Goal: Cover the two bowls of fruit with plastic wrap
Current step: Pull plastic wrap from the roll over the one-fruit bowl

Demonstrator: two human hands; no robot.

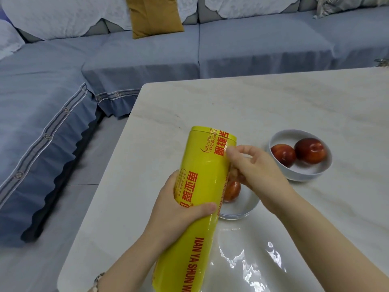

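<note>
Gripping the yellow roll of plastic wrap [203,163] round its middle with the left grip [181,205], thumb laid across the top, fingers curled underneath. Pinching clear film [252,262] at the roll's right flank with the right grip [252,167], thumb and forefinger closed together, other fingers curled and partly seen through the film. Held above the counter [273,102], long axis running from the frame's lower edge up and away, far end tipped slightly right toward the sofa [147,60]; near end cut off by the frame. Glossy film spread on the counter right of the roll's near half. Directly below both grips, a near bowl [242,209] with one red fruit [232,190], mostly hidden by roll and right wrist. Just beyond to the right, apart from it, a far bowl [299,176] with two red fruits [310,150], uncovered. Counter's left edge slanting close alongside the roll, rounded corner far left, floor [84,165] and sofa beyond. Wide pale surface stretching behind and right of the bowls.
</note>
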